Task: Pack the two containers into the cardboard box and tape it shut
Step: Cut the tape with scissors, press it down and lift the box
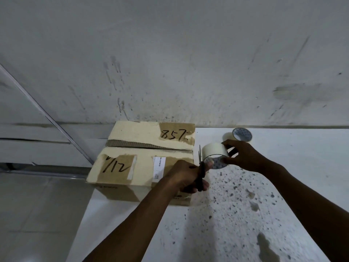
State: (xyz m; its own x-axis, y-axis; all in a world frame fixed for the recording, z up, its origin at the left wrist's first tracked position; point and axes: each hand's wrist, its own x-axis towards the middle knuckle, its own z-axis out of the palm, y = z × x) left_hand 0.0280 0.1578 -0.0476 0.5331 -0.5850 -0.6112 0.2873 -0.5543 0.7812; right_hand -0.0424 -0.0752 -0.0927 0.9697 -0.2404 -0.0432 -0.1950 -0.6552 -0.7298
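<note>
A cardboard box [143, 159] sits on a white bench [283, 186] whose surface is pitted with dark specks and stains. The box is a squat rectangular carton with its two top flaps folded down, a strip of ridged corrugated board showing in the seam between them. Much of the brown outer paper is torn away, leaving pale patches, and black handwritten numbers mark the remaining brown areas; a white shipping label [158, 168] lies on the near flap.

The left hand [184, 176] hovers over the box's right edge, its fingers curled around the handles of black scissors [200, 171], whose thin blades point away from the person. The right hand [243, 156] pinches a roll of cream tape [215, 154] just right of the box, beside the scissor blades; the roll's inner core is printed with a dotted pattern. A second, similar roll [241, 134] lies flat on the bench behind it, near the scuffed grey wall [170, 53].
</note>
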